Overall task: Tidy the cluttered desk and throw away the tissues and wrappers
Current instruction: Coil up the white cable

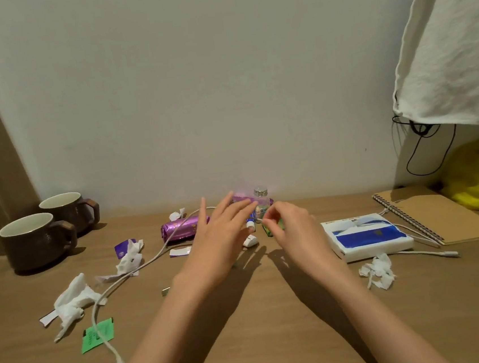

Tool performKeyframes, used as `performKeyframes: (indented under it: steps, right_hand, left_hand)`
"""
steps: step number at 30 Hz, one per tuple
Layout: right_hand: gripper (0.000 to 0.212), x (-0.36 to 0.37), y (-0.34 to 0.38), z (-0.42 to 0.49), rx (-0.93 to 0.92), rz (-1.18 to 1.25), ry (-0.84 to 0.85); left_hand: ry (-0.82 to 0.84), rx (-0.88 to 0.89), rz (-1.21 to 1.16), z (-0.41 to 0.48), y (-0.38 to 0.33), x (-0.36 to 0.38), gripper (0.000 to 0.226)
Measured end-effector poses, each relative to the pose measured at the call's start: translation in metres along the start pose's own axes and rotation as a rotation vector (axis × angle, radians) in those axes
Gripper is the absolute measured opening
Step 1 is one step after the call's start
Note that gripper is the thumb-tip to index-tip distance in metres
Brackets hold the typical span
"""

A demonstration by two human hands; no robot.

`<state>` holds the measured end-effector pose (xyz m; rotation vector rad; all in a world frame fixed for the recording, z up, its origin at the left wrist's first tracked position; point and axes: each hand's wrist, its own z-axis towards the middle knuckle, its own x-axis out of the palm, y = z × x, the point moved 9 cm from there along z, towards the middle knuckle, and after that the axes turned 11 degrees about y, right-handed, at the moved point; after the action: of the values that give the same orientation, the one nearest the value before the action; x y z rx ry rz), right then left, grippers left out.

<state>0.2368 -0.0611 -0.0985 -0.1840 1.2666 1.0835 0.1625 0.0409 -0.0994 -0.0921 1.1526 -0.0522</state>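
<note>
The step seems to be the gathering of rubbish at the middle of the back edge of the desk [249,343]. The right hand [292,229] pinches a small green packet [268,231] there with curled thumb and forefinger. The left hand [223,236] hovers beside it, fingers [237,211] straight and spread, holding nothing. Next, probably, lift the packet away; crumpled tissues [73,299] lie near the left edge.

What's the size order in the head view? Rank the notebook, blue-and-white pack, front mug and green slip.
1. notebook
2. blue-and-white pack and front mug: look alike, unranked
3. green slip
</note>
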Motion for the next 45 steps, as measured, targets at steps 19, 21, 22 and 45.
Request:
performKeyframes:
  steps: [19,21,22,45]
  right_hand:
    - [0.020,0.002,-0.031,0.002,-0.003,0.313,0.276]
    - [0.020,0.012,-0.031,-0.002,-0.001,0.316,0.379]
    - [0.020,0.014,-0.034,-0.003,0.010,0.302,0.401]
    - [0.030,-0.071,0.021,0.026,-0.219,0.286,0.203]
  left_hand:
    - [-0.385,-0.470,-0.110,-0.039,0.126,-0.061,0.031]
    - [-0.393,-0.545,-0.161,-0.049,0.140,-0.056,0.031]
    - [-0.408,-0.589,-0.201,-0.056,0.147,-0.055,0.031]
    - [-0.014,0.021,-0.315,0.018,0.019,-0.091,0.071]
